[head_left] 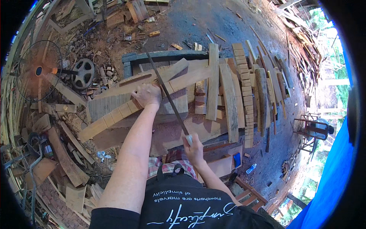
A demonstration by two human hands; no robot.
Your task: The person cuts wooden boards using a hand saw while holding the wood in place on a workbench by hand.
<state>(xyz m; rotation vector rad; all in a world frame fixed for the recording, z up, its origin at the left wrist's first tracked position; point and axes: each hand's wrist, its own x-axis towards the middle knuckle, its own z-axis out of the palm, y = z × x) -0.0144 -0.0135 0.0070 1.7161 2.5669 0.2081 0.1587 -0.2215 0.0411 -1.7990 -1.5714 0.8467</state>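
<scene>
**Right Hand point(194, 149) Is Gripping a Long Saw point(167, 89) Across a Marked Wooden Strip point(114, 116)**

In the head view, the strip is lying slantwise over the desk point(129, 58), running from near its left edge up toward the middle of its far edge. Dark lines are crossing the strip at intervals.

The left hand point(148, 95) is bearing down on it, just left of the blade. Its fingers are curling over the wood with their tips hidden, so whether they are pinching it cannot be told. The right hand is hanging by the desk's near edge, its fingers wrapping tightly around the saw's pale handle point(189, 139). The dark blade is pointing away from the person, passing over the strip and reaching the desk's far edge; whether its teeth are biting cannot be told.

A grey board point(110, 106) is lying under the strip. Toward the desk's right edge, a long plank point(212, 82) and a grooved strip point(248, 101) are stretching lengthwise away from the person. Beyond the left edge, a fan point(39, 71) is standing, its blades blurring.
</scene>
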